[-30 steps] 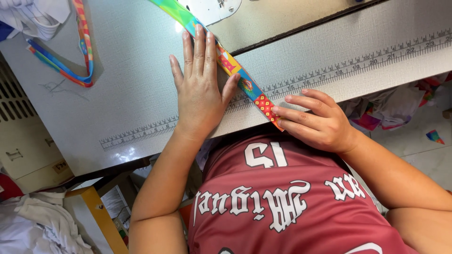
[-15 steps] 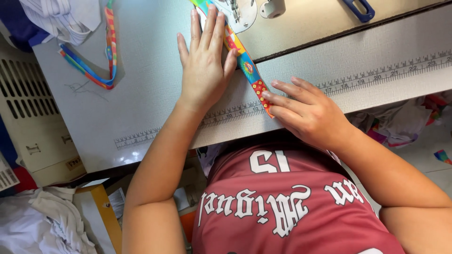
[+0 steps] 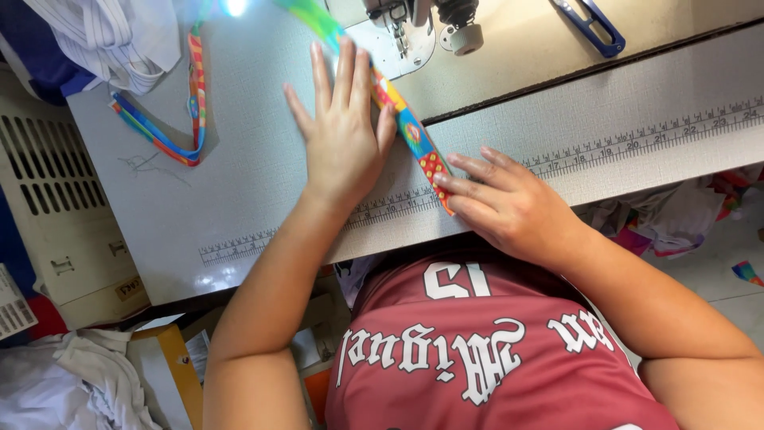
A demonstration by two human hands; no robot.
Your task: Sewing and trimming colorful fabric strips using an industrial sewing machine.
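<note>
Left hand point(image 3: 344, 143) lies flat, fingers spread, palm down on the grey table point(image 3: 239, 191), its thumb side touching the multicoloured patterned strap point(image 3: 414, 139). Right hand point(image 3: 509, 207) presses its fingertips point(image 3: 442, 181) on the strap's near end at the table's front edge, beside the printed ruler scale point(image 3: 637, 139). The strap runs diagonally up toward the sewing machine presser foot point(image 3: 398, 20). Blue thread snips point(image 3: 593, 24) lie further right. A second coloured strap point(image 3: 171, 127) lies well apart on the left.

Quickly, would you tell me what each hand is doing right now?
Left hand: open, flat on the colourful strap.
Right hand: open, fingertips pinning the strap's end.
</note>
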